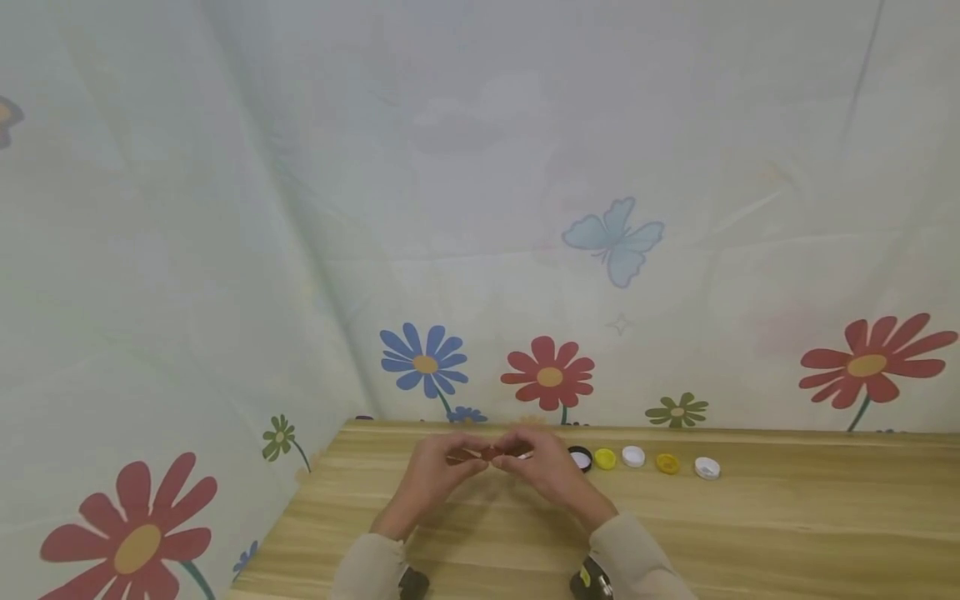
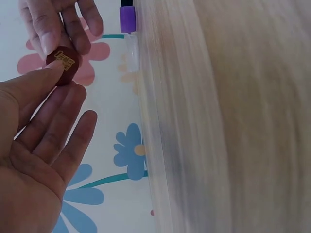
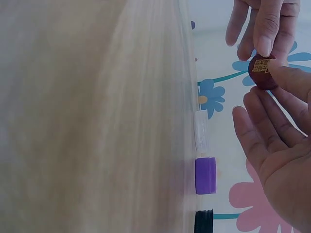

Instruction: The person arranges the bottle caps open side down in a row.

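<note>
A small dark red round cap (image 2: pixel 69 73) with gold printing on its face is held up between both hands, above the table. My left hand (image 1: pixel 440 468) pinches it from the left with thumb and fingertips. From the other side, my right hand (image 1: pixel 543 468) pinches the same cap by its edge. In the right wrist view the cap (image 3: pixel 259 73) shows its printed face between the thumbs, with the right hand's other fingers loosely extended below. The fingertips cover part of its edge.
Along the wooden table's (image 1: pixel 787 517) back runs a row of caps: black (image 1: pixel 580 458), yellow (image 1: pixel 605 458), white (image 1: pixel 633 456), amber (image 1: pixel 667 463) and white (image 1: pixel 707 467). A purple cap (image 3: pixel 205 175) and a clear-white one (image 3: pixel 201 131) stand near the hands. A flowered curtain (image 1: pixel 480 250) hangs behind.
</note>
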`<state>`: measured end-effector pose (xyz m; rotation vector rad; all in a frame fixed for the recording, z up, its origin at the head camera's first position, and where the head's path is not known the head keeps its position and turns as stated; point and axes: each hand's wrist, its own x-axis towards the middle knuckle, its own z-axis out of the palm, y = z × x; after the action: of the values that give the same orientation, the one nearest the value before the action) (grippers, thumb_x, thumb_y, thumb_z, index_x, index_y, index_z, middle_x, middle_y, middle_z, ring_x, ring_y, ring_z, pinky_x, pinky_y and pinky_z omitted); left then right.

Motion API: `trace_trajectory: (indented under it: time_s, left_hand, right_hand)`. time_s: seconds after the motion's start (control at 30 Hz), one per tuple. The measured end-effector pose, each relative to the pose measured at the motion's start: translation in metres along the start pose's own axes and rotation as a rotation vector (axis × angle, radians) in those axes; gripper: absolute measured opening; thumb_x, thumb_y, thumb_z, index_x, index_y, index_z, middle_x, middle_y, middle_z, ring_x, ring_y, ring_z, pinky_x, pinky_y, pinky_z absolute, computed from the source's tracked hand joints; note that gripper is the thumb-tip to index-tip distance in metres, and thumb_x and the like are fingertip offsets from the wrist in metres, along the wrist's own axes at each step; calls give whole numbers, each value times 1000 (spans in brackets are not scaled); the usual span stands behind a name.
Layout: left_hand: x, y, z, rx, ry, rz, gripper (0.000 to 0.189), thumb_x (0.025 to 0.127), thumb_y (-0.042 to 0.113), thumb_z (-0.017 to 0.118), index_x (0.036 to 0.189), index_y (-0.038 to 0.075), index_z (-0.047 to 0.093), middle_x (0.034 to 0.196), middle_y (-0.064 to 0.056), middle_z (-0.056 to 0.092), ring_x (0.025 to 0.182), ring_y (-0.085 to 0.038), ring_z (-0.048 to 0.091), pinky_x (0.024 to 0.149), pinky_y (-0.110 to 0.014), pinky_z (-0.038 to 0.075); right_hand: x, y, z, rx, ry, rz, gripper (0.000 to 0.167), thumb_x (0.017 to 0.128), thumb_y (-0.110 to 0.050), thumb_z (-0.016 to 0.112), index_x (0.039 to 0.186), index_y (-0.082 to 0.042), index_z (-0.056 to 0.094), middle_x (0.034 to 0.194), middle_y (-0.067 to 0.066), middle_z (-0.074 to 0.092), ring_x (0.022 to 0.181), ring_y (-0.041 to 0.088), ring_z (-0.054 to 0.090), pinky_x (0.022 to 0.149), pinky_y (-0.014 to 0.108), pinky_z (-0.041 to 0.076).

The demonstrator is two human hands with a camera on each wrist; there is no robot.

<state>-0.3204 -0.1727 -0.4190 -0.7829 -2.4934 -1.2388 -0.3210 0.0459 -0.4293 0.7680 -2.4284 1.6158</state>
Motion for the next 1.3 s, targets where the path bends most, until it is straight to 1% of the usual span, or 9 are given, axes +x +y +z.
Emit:
trace_trajectory:
  time_s: [0.2,0.3,0.47,0.7,0.83,1.0,1.1,1.23,1.3]
  left_hand:
    - [1,0,-2,24,-1,-2,16,96,10,80,111,14,81,106,3,80,94,-17,75,82,-30,60]
    - [1,0,-2,30,0,4,17,97,15,80,114,16,81,106,6,80,94,-15,74,82,-30,60]
    - [0,-1,-2,-2,-7,22,24,95,12,82,118,15,80,105,4,80,92,-18,75,80,-30,61]
    - [0,-3,-2,-31,-28,39,32,89,5,86,121,11,79,106,-3,80,87,-22,77,78,-33,62]
    - [-1,-3,-4,9,-25,9,30,89,10,88,117,12,80,108,-1,79,85,-18,75,77,-31,61]
    - [-3,-1,-8,86,-7,-21,26,87,14,90,111,13,81,108,2,78,83,-14,70,73,-28,59]
    - [-3,-1,-9,96,-16,-21,26,85,13,90,109,11,80,103,2,79,82,-16,70,73,-27,58]
    - [-4,-2,-9,76,-51,-17,26,84,10,91,107,7,79,97,-1,79,80,-18,71,72,-27,58]
    - [-4,-3,-9,54,-82,-30,25,84,8,90,106,6,79,96,-2,78,79,-17,71,71,-27,59]
  right_hand:
    - [0,-1,-1,41,-18,38,15,101,-20,76,114,-12,78,109,-3,77,104,19,69,88,31,58]
    - [0,-2,-1,83,-21,57,17,102,-21,74,115,-10,77,108,-1,77,102,19,70,87,32,58]
    - [0,-3,0,138,-25,86,18,104,-19,71,117,-6,75,104,2,77,93,19,70,82,32,59]
    - [1,-4,3,208,-18,99,21,104,-18,71,118,-2,73,104,7,77,91,22,72,82,36,62]
    - [1,-4,4,179,-22,99,20,103,-19,74,116,-4,74,105,5,77,91,20,72,82,36,62]
    - [1,-4,7,80,-14,61,16,98,-17,79,111,-9,76,104,-1,75,96,19,68,84,36,58]
    - [0,-3,9,55,-29,50,15,97,-13,79,111,-8,76,101,-1,74,95,18,66,84,35,56]
    - [-3,-2,11,59,-62,79,17,97,-12,79,113,-8,76,101,-2,74,95,17,66,83,34,56]
    - [-5,-2,11,56,-80,106,16,97,-13,79,112,-9,76,101,-2,74,93,17,66,80,34,57]
